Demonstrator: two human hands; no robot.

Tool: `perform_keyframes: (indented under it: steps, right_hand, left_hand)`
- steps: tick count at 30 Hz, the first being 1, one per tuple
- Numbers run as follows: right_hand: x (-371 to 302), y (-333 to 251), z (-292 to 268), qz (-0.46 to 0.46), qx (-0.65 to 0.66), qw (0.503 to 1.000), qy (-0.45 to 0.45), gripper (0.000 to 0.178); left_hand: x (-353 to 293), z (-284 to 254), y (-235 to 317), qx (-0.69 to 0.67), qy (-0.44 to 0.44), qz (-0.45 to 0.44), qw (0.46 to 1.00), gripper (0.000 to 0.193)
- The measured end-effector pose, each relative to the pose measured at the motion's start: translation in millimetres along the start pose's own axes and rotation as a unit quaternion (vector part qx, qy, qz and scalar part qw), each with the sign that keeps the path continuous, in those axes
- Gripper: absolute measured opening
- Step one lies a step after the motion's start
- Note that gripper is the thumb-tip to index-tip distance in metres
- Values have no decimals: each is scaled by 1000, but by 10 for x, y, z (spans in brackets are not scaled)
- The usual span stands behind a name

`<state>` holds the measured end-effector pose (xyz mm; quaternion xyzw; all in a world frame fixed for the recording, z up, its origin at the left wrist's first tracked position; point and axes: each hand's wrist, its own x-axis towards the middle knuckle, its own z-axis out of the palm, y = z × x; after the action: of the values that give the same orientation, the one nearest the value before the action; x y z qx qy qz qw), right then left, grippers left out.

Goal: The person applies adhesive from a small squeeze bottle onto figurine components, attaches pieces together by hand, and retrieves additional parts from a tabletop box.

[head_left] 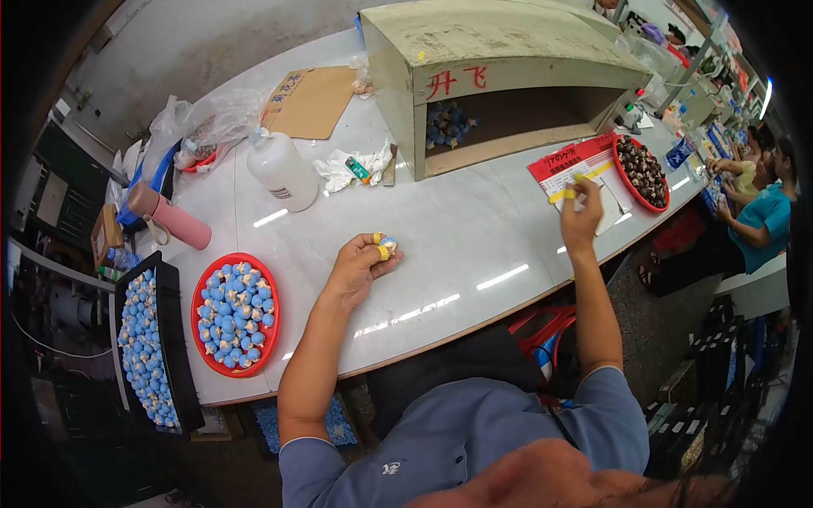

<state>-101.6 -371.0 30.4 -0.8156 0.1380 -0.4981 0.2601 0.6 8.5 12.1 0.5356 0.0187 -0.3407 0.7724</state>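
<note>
Over the middle of the table, my left hand is closed on a small blue and cream piece, pinched between thumb and fingers wrapped with yellow tape. Farther right, my right hand is over a red and white printed sheet with a yellow strip. Its taped fingers are drawn together; whatever they may hold is too small to make out. Beyond that hand, a red basket of small dark brown and cream pieces rests partly on the sheet. Left of my left hand stands a round red basket full of similar blue and cream pieces.
A black tray of blue pieces sits at the table's left edge. Behind are a pink bottle, a white plastic bottle, crumpled tissue, cardboard and an open-fronted metal box. People sit farther right.
</note>
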Motion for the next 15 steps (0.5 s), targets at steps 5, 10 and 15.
perform_keyframes:
  steps: [5, 10, 15]
  right_hand:
    - [373, -358, 1070, -73, 96, 975, -187, 20]
    - [571, -40, 1814, -86, -155, 925, -336, 23]
    - [432, -77, 1859, -104, -136, 946, -277, 20]
  left_hand:
    - [-17, -49, -3, 11, -22, 2, 1000, 27]
    - [19, -12, -7, 2, -31, -5, 1000, 29]
    - [-10, -56, 14, 3, -20, -8, 1000, 31]
